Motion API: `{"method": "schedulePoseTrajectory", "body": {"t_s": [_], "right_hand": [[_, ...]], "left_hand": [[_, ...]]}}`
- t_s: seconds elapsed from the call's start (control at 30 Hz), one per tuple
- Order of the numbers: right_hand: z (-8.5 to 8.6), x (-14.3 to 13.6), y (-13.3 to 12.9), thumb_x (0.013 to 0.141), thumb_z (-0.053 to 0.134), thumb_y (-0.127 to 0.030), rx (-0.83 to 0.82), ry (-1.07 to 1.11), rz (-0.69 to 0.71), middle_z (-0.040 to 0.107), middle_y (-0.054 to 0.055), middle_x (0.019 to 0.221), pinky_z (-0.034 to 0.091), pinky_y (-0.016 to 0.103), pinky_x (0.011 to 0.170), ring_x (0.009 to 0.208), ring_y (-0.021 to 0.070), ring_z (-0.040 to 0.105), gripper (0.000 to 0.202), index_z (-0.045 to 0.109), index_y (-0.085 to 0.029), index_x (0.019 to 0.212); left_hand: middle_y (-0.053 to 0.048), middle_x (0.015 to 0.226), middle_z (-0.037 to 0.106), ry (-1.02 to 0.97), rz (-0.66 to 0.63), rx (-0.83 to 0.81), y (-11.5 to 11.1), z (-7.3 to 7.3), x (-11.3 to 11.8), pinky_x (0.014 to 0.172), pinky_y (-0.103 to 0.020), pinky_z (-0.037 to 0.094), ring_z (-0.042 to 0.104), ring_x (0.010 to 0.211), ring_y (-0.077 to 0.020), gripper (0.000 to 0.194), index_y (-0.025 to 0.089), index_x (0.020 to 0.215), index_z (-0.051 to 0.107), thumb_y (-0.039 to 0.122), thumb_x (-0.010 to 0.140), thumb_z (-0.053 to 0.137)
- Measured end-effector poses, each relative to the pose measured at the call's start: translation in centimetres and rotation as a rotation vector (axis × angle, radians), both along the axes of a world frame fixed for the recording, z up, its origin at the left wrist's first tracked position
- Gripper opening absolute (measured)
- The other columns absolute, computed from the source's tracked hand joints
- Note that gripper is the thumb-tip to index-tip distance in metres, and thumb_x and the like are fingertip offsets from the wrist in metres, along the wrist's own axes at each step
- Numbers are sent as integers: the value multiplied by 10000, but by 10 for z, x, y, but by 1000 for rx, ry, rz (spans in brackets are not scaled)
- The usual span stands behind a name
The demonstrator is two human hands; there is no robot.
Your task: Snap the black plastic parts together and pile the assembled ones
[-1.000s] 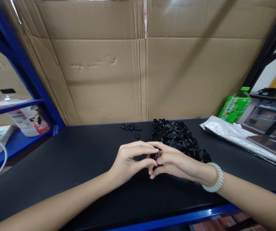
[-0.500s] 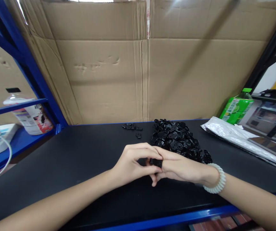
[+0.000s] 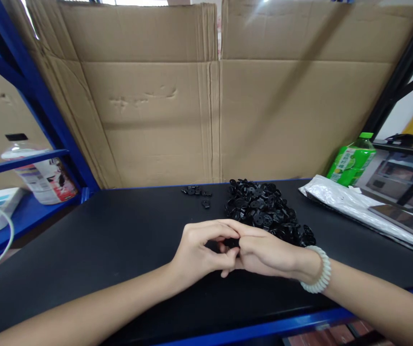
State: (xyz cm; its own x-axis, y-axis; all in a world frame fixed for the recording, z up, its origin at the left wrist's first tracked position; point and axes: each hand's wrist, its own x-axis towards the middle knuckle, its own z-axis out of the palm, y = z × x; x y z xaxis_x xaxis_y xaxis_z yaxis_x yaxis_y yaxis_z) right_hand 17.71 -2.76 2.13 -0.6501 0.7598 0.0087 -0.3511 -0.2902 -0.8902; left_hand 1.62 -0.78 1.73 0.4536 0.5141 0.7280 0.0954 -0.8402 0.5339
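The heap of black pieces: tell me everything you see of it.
The heap of black pieces is a loose jumble of small, shiny, plastic-looking parts, many rounded, some with holes. It sits on the black tabletop, just beyond the right hand, which hides part of its near edge; whether they touch is unclear.

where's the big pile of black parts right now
In the head view, the pile of black parts lies right of centre on the black table, just beyond the right hand.
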Motion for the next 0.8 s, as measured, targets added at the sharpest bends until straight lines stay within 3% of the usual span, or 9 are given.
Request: {"method": "schedulePoseTrajectory", "body": {"t_s": [0.23,0.37,0.6,0.67,0.8], "right_hand": [[-7,-2,2,658,543,-58,-71,26,-78,656,28,844,479,406,827,752,164,633,654,411,-123,1295],[-8,-3,4,666,552,-86,-66,42,-100,703,51,864,466,411,851,743,175,664,712,343,-104,1347],[-5,-5,4,649,547,-70,-88,71,-181,681,31,861,473,394,836,780,176,652,685,387,-112,1313],[-6,-7,4,646,533,-55,-74,77,-198,659,14,813,477,388,819,756,166,633,645,427,-120,1279],[-6,-9,3,659,499,-19,8,135,-202,587,-21,722,481,358,755,706,146,580,549,516,-156,1191]], "left_hand": [[-42,617,717,-8,107,228,2,-10,1,516,-203,510,637,510,-125,137,115,797,742,44,706,668],[-57,686,756,-7,121,241,2,-9,2,556,-196,540,687,558,-136,114,127,800,737,55,753,662],[-58,782,777,-8,155,231,2,-14,2,646,-212,571,732,686,-169,93,152,791,730,85,783,666],[-37,740,769,-12,189,162,2,-14,2,624,-211,565,719,639,-157,85,162,789,726,108,793,661],[31,548,667,-134,253,-202,2,-8,5,516,-199,531,609,433,-100,79,168,792,687,171,833,620]]}}
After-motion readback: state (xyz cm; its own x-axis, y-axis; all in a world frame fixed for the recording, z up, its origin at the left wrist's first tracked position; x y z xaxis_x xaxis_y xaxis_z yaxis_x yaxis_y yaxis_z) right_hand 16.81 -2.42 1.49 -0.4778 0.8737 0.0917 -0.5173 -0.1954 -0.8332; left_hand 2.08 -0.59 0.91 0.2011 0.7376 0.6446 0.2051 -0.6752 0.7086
